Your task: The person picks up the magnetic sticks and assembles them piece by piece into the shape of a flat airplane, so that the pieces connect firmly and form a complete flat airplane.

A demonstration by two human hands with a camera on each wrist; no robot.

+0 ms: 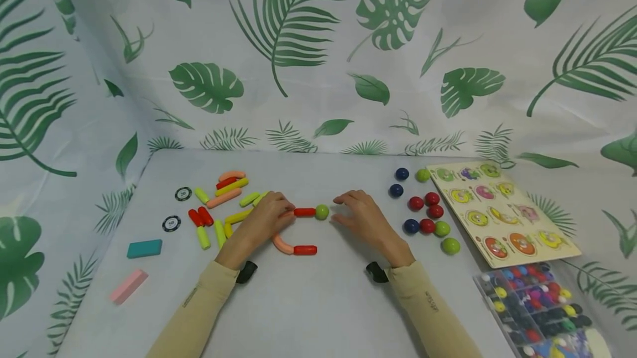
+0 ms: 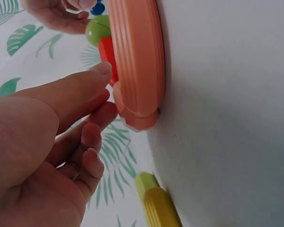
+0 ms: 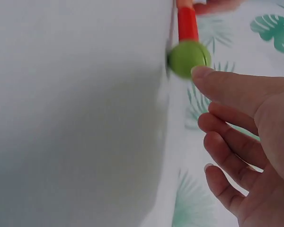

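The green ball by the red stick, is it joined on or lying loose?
Joined on, as far as the pictures show: the green ball sits flush against the end of the red stick, with no gap in the right wrist view either.

The backdrop cloth [image 1: 318,42] is white with green leaf prints. Red stick [image 1: 304,212], green ball [image 1: 322,212], salmon-orange curved piece [image 1: 282,244] — all plain. Loose balls [image 1: 428,211] are red, navy and green; two blocks — teal [image 1: 144,248] and pink [image 1: 129,286].

Two round chips at left of frame on table: upper chip [image 1: 183,193] and lower chip [image 1: 171,223] each carry number in centre, too small to read. Small print on both sleeves, unreadable. No other readable text.
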